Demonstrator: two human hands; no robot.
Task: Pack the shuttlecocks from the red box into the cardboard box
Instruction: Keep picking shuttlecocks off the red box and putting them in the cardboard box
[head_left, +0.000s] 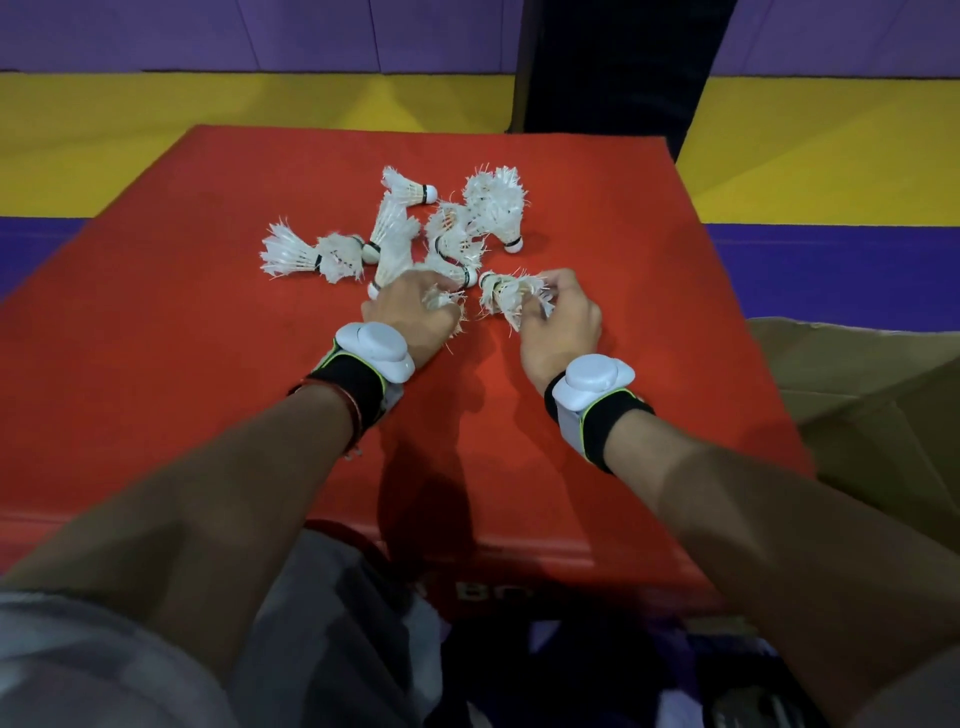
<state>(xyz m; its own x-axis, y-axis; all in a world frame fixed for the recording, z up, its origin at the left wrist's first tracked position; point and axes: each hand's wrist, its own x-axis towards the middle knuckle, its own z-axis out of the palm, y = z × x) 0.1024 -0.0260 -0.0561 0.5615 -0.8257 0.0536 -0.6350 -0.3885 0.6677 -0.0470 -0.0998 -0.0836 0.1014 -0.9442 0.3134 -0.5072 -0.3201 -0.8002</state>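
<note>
Several white feather shuttlecocks lie in a loose pile on the flat top of the red box. My left hand reaches into the near edge of the pile, fingers curled round a worn shuttlecock. My right hand pinches another shuttlecock by its feathers, cork pointing left. The cardboard box stands open at the right, beside the red box; its inside is barely visible.
Both wrists carry black bands with white sensor pods. The floor beyond is yellow and purple matting. A dark post rises behind the red box. My grey clothing fills the lower left of the view.
</note>
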